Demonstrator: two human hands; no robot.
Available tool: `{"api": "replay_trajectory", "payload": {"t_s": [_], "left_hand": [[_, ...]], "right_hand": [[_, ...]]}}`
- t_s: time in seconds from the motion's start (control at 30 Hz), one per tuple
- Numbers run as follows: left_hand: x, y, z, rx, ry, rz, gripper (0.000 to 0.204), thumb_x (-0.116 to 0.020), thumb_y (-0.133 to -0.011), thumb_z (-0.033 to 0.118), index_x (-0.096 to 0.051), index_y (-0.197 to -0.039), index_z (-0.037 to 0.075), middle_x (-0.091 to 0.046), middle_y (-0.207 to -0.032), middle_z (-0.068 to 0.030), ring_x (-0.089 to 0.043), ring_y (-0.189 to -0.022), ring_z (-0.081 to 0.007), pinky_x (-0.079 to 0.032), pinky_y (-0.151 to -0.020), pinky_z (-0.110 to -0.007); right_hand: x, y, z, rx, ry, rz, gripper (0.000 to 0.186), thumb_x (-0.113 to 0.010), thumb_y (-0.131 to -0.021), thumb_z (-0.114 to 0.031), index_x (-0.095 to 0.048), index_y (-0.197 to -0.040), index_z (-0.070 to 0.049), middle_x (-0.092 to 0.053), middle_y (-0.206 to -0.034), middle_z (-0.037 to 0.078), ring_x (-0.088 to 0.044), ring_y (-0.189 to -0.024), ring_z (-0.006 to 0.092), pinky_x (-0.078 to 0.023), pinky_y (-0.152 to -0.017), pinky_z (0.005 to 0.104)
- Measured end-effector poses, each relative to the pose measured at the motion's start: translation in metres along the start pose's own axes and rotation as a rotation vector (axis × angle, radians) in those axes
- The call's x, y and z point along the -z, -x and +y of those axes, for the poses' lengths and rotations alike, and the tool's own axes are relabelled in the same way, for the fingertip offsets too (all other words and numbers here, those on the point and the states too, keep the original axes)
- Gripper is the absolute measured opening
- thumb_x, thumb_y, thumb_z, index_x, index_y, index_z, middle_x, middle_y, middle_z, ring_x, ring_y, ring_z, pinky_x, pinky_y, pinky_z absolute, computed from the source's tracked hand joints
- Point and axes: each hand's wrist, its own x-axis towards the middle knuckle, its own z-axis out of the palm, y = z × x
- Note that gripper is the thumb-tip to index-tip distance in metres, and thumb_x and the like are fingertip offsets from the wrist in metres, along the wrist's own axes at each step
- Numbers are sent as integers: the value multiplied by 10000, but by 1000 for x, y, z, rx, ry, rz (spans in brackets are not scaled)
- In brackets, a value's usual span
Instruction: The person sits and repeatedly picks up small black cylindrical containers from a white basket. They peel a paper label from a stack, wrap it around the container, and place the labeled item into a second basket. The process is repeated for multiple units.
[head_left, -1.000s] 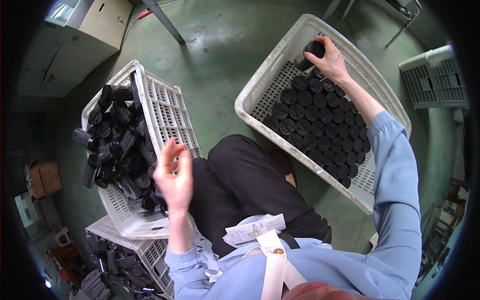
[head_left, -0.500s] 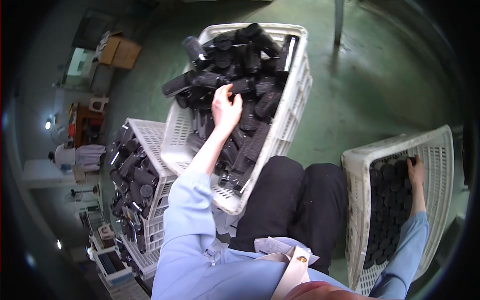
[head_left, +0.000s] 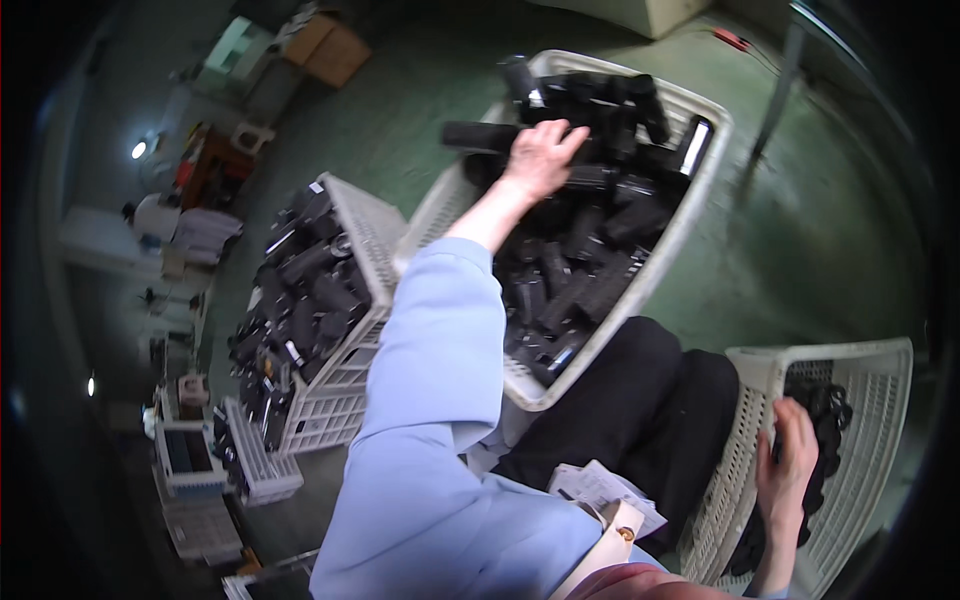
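Note:
My left hand [head_left: 540,155] is open over a white crate [head_left: 630,305] heaped with black cylinders [head_left: 580,290], its slightly blurred fingers bent and apart, beside a cylinder lying crosswise [head_left: 475,135] at the pile's far left. I cannot tell whether it grips any of them. At lower right, my right hand [head_left: 785,450] is open with loosely bent fingers, at the inner rim of a second white crate [head_left: 850,350]. Dark cylinders [head_left: 825,420] inside that crate are partly behind the hand. My knees lie between the two crates.
More crates of cylinders [head_left: 310,290] stand at my left. Farther left are cardboard boxes [head_left: 325,50], a stool [head_left: 250,138], a person [head_left: 155,215] and plastic bins [head_left: 185,455]. A metal leg [head_left: 775,100] stands at upper right, near a red object [head_left: 730,40] with a cable.
The view has turned leftward. My left hand has moved forward over the heap. My right hand, earlier gripping a cylinder inside the right crate, has let go and come back toward its rim.

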Motion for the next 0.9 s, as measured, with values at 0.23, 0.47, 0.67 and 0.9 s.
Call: {"api": "replay_trajectory", "payload": {"t_s": [0.23,0.47,0.67,0.9], "left_hand": [[139,14,114,453,1317,77,547,-849,-683,319,-728,-1115,7,-752,-1055,-119,-715,-988,-199,-561,-921,-339],[135,55,269,309,1220,-439,521,-743,-621,477,-779,-909,44,-739,-888,-182,-689,-989,-320,-442,-1003,-457],[102,92,304,360,926,257,544,-733,-646,419,-694,-1006,13,-644,-981,-155,-590,-1015,-327,-373,-935,-494],[195,157,236,618,1555,-23,290,-748,-877,103,-716,-1142,-10,-734,-1078,-119,-710,-1018,-202,-558,-920,-313]], "right_hand": [[-57,33,-117,116,-188,-325,535,-803,-694,-121,-614,-1167,41,-656,-1013,198,-601,-950,401,-495,-843,466],[-90,67,-147,111,-16,-418,688,-887,-608,-256,-621,-1162,52,-662,-1017,190,-614,-951,389,-502,-855,462],[-113,97,-149,4,-144,-284,597,-827,-680,-148,-603,-1213,-2,-642,-1065,206,-605,-1010,421,-491,-896,477],[-94,80,-143,-72,-270,21,102,-666,-851,36,-627,-939,1,-688,-974,163,-666,-887,360,-535,-788,399]]}}
